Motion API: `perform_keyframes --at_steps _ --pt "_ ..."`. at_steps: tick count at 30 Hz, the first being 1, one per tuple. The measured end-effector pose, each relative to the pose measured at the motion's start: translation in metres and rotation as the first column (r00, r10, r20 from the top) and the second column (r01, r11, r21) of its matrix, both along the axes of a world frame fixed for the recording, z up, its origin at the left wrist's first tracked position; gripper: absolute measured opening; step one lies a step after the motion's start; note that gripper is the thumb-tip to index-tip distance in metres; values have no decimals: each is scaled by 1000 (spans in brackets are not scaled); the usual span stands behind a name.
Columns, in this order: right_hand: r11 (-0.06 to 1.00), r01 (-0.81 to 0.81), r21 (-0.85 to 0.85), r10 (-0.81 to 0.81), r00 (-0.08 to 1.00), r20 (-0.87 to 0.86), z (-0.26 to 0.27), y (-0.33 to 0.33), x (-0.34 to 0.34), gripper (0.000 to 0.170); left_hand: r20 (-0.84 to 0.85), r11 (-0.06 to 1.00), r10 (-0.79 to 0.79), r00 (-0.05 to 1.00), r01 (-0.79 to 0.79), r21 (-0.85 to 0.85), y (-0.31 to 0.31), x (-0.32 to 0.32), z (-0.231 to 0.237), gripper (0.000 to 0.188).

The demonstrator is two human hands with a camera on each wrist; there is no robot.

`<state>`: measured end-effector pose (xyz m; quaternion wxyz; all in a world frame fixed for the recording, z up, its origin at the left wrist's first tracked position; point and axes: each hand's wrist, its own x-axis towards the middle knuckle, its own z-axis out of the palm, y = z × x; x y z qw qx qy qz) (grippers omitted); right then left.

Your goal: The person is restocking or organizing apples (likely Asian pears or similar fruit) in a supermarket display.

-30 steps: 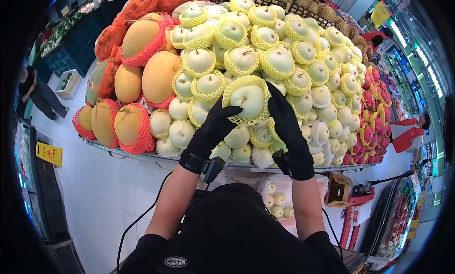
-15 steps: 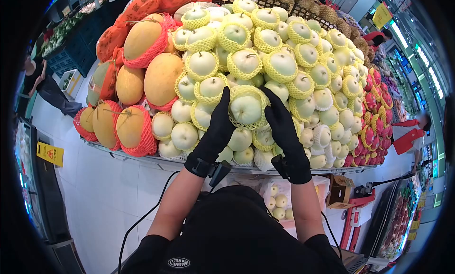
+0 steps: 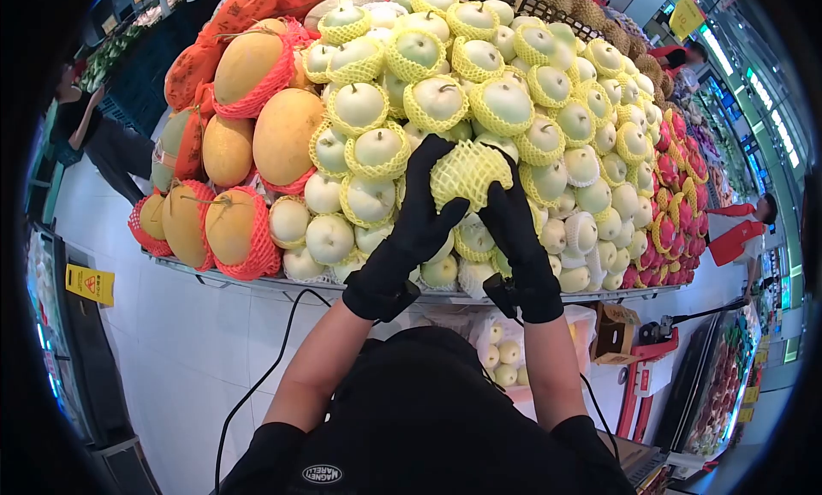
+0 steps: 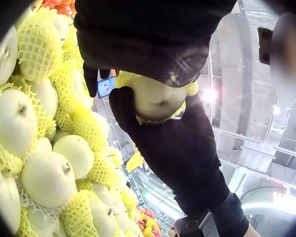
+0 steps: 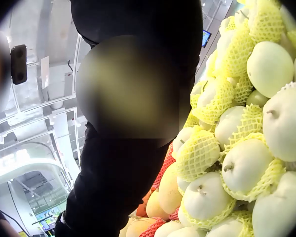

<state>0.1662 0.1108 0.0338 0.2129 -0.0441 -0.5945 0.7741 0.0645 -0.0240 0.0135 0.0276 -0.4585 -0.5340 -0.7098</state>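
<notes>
Fingers of the left hand (image 3: 424, 217) and right hand (image 3: 508, 217) curl round the pale melon (image 4: 155, 96) near the melon pile (image 3: 503, 104), which could slip from its foam net (image 3: 469, 171) if gripped too loosely

Pale tiles cover the floor (image 3: 193, 332), their joints faint. A dark case (image 3: 92, 345) stands at the left near a yellow sign (image 3: 90, 283), and a stocked, black-sided case (image 3: 682, 388) with a glowing edge stands at the right. Overhead, pale rails (image 4: 266, 132) cross a grey ceiling (image 4: 244, 54) around a glaring lamp (image 4: 210, 95), while white strip lights (image 3: 717, 50) shine at the far right.
</notes>
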Motion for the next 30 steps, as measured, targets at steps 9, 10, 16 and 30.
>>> perform_keyframes --at_steps 9,10,16,30 --pt "935 175 308 -163 984 -65 31 -6 5 68 431 908 -358 828 417 -47 -18 -1 25 98" --pt "883 230 410 -214 973 -85 35 -10 5 68 433 907 -346 833 414 -73 -20 -2 26 99" --pt "944 54 325 -99 987 124 62 -20 13 61 392 932 -299 870 354 -75 -22 -2 27 103" --pt "822 286 492 -366 928 72 55 -21 15 33 7 977 204 979 -203 -58 -18 16 27 100"
